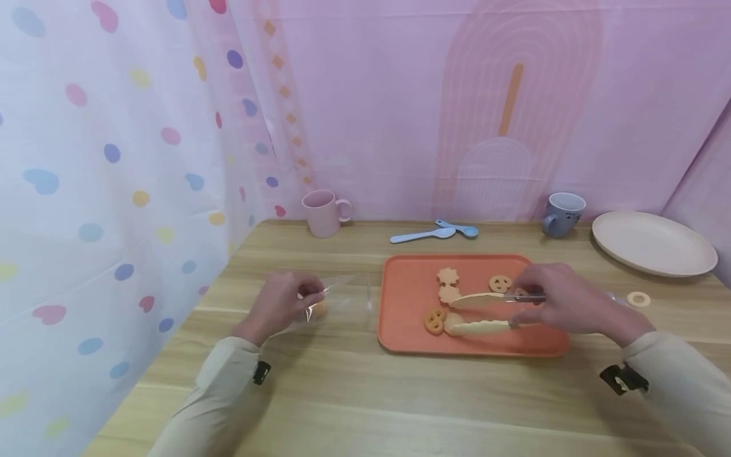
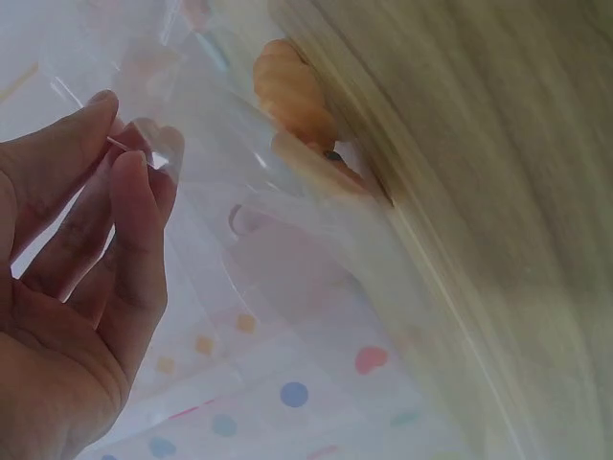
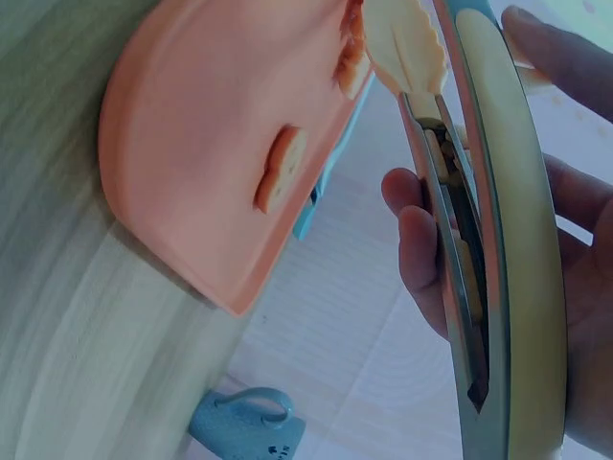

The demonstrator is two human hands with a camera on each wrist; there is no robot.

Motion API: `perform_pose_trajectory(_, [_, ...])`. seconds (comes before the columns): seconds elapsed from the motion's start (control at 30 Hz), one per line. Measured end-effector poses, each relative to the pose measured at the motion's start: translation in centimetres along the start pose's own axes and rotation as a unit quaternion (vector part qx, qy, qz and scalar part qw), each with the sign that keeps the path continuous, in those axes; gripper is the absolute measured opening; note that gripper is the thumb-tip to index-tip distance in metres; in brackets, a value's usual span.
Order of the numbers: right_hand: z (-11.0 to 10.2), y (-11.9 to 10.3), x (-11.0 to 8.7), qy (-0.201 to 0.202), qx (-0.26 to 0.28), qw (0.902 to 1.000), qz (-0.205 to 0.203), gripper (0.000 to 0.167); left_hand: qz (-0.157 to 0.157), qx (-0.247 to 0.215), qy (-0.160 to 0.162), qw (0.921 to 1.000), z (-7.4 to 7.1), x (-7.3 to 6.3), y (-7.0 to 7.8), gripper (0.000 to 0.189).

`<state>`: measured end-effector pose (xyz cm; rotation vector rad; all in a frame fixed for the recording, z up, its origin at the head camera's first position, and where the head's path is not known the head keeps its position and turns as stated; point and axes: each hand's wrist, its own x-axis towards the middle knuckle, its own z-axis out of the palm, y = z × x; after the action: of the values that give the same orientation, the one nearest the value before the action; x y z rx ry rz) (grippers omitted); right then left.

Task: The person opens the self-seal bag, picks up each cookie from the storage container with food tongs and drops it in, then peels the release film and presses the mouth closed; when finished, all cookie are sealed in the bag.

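In the head view my left hand (image 1: pixel 283 303) pinches the edge of a clear plastic bag (image 1: pixel 351 304) left of the tray. Inside the bag lies a small golden twisted pastry (image 2: pixel 292 91), best seen in the left wrist view. My right hand (image 1: pixel 562 299) grips a pair of cream-tipped tongs (image 1: pixel 485 327) over the orange tray (image 1: pixel 394 336), with the tong arms spread apart. Close by the tong tips are a pretzel-shaped cookie (image 1: pixel 435 321), a round pale cookie (image 1: pixel 454 321) and two flower-shaped cookies (image 1: pixel 448 276). A round cookie with holes (image 1: pixel 500 284) sits nearer the right hand.
Behind the tray, two light blue spoons (image 1: pixel 422 235) lie crossed. A pink mug (image 1: pixel 322 214) stands at the back left, a blue-grey mug (image 1: pixel 564 214) at the back right beside a large cream plate (image 1: pixel 653 244). Right of the tray is a ring-shaped cookie (image 1: pixel 638 299).
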<state>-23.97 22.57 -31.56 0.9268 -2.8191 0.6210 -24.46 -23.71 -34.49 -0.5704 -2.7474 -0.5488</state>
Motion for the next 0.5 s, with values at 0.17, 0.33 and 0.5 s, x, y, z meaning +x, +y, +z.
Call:
perform_pose_trajectory(0.17, [-0.2,0.1,-0.2,-0.018,0.005,0.9998,-0.002,0.037,0.007,0.012,-0.007,0.9999,0.0,0.2,0.1,0.005])
perform_pose_trajectory(0.33, [0.1,0.0,-0.2,-0.024,0.008,0.9997,0.006,0.035,0.021,-0.025,-0.013,0.9994,-0.1,0.0,-0.9,0.004])
perform_pose_trajectory(0.5, [0.3,0.1,-0.5,-0.006,0.009,0.9999,0.005,0.033,0.037,-0.063,-0.025,0.9970,0.0,-0.2,-1.8,0.006])
